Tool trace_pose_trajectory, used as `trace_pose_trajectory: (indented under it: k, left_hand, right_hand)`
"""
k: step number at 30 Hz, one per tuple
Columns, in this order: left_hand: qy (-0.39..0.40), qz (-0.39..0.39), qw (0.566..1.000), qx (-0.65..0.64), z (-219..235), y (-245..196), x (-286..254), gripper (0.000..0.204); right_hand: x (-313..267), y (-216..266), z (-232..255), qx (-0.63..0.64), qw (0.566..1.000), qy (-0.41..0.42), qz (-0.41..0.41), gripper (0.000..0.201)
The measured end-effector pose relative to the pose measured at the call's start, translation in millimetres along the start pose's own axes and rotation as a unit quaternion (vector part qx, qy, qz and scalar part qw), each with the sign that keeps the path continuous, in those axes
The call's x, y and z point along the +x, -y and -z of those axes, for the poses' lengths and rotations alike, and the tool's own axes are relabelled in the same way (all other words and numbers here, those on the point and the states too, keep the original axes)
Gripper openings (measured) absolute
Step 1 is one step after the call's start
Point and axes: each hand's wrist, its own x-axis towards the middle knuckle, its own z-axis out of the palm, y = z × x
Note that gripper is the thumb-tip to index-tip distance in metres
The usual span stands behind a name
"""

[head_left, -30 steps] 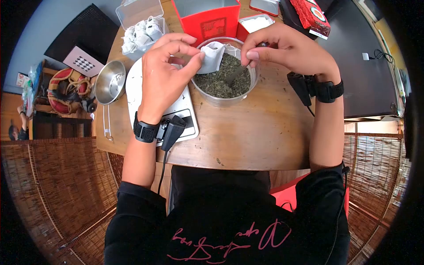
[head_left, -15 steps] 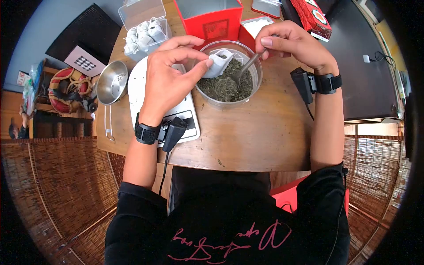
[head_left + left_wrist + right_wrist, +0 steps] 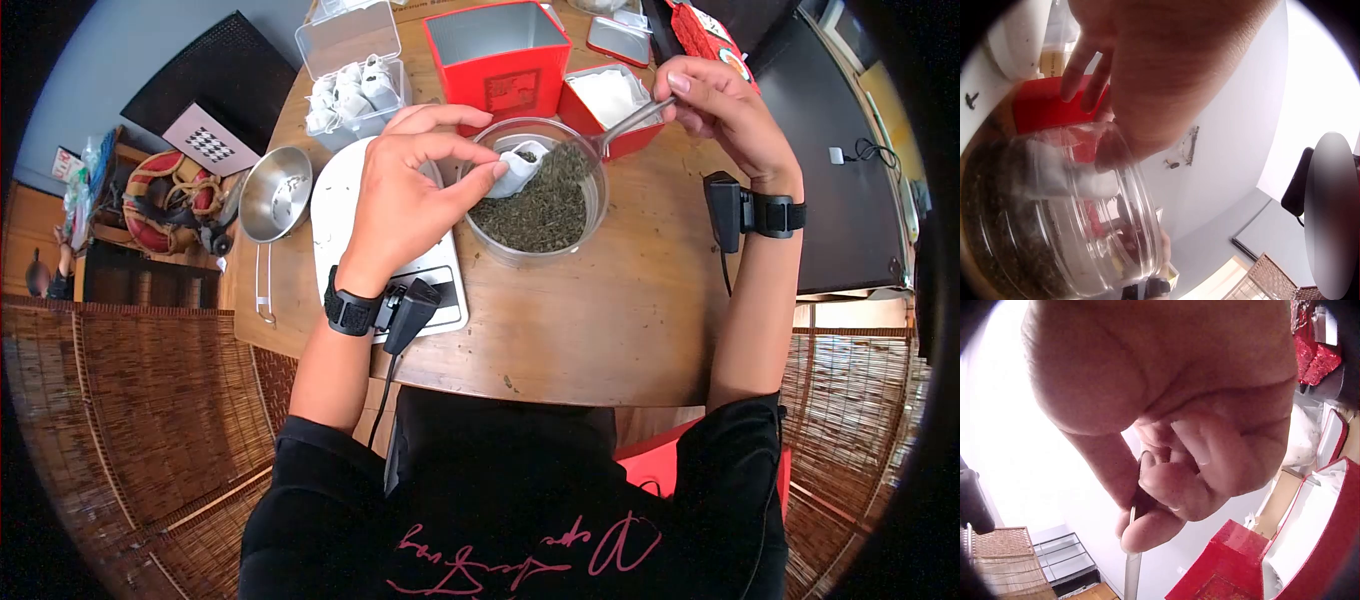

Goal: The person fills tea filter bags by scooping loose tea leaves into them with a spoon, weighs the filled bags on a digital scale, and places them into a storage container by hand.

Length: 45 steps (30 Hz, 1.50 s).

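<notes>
My left hand (image 3: 415, 195) pinches a small white filter bag (image 3: 516, 174) between thumb and index finger, with its mouth turned up. The bag is inside the rim of a round clear plastic tub (image 3: 535, 258), over loose dried tea leaves (image 3: 530, 220). Through the tub's wall in the left wrist view, the bag (image 3: 1072, 180) shows as a pale shape. My right hand (image 3: 735, 120) grips a metal spoon (image 3: 638, 118) by its handle. Heaped with leaves, the spoon's bowl is above the tub, just right of the bag. In the right wrist view, curled fingers surround the handle (image 3: 1132, 569).
A white scale (image 3: 335, 200) lies under my left arm, beside a metal pan (image 3: 275, 195). Behind stand a plastic box (image 3: 375, 122) of filled white bags, an open red tin (image 3: 500, 80) and a red box (image 3: 625, 140) with white contents. Leaf crumbs dot the wooden table (image 3: 580, 340).
The spoon was dipped in the leaves and has come up loaded. My right hand has moved right, its grip now farther from the bowl. My left hand keeps its pinch; the whole view has shifted slightly.
</notes>
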Motion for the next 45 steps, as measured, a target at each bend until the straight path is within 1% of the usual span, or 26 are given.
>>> trace_pose_trajectory:
  k: [2,4,7,9,16,19,21,22,24,31,34,37,40,42,43,45]
  left_hand:
    - [0.013,0.0,1.0,0.006,3,-1,0,0.01]
    - [0.026,0.0,1.0,0.01,2,-2,-1,0.011]
    - [0.024,0.007,1.0,0.006,2,-2,-1,0.012]
    - [0.027,0.006,1.0,0.003,2,-2,-1,0.013]
    - [0.032,-0.005,0.999,0.007,3,-2,0,0.013]
    - [0.034,-0.003,0.999,0.01,3,-2,-1,0.012]
    - [0.031,-0.004,0.999,0.009,3,-2,1,0.012]
    - [0.029,-0.004,1.0,0.007,3,-2,1,0.012]
    - [0.028,0.0,1.0,0.005,3,-3,-1,0.012]
    - [0.028,0.006,1.0,0.0,3,-2,-1,0.012]
    - [0.027,0.004,1.0,0.003,2,-2,0,0.012]
    - [0.025,0.002,1.0,0.004,3,-1,0,0.012]
    - [0.029,0.002,1.0,0.007,3,-1,-1,0.012]
    - [0.029,0.0,1.0,0.008,3,0,0,0.012]
    - [0.026,0.0,1.0,0.004,2,0,0,0.012]
    - [0.025,0.002,1.0,-0.001,1,0,-1,0.011]
  right_hand:
    - [-1,2,3,0.026,0.999,-0.02,0.005,0.028]
    - [-2,2,1,0.026,0.999,-0.036,0.004,0.029]
    - [0,11,-6,0.0,0.998,-0.055,-0.003,0.03]
    - [-1,15,-14,-0.05,0.997,-0.061,0.008,0.029]
    - [-4,34,-26,-0.078,0.996,-0.043,0.021,0.028]
    - [-7,41,-28,-0.102,0.993,-0.051,0.043,0.028]
    - [-11,50,-30,-0.139,0.99,-0.04,0.003,0.027]
    - [-10,51,-33,-0.139,0.99,-0.039,0.002,0.027]
    - [-11,50,-38,-0.157,0.984,-0.053,0.065,0.026]
    - [-17,61,-40,-0.194,0.976,-0.049,0.082,0.025]
    - [-17,61,-41,-0.167,0.979,-0.057,0.106,0.024]
    - [-20,65,-40,-0.165,0.98,-0.069,0.082,0.024]
    - [-21,63,-39,-0.156,0.981,-0.069,0.095,0.024]
    - [-18,62,-43,-0.172,0.976,-0.059,0.124,0.025]
    - [-17,61,-44,-0.172,0.975,-0.059,0.125,0.025]
    - [-15,57,-48,-0.176,0.974,-0.04,0.139,0.025]
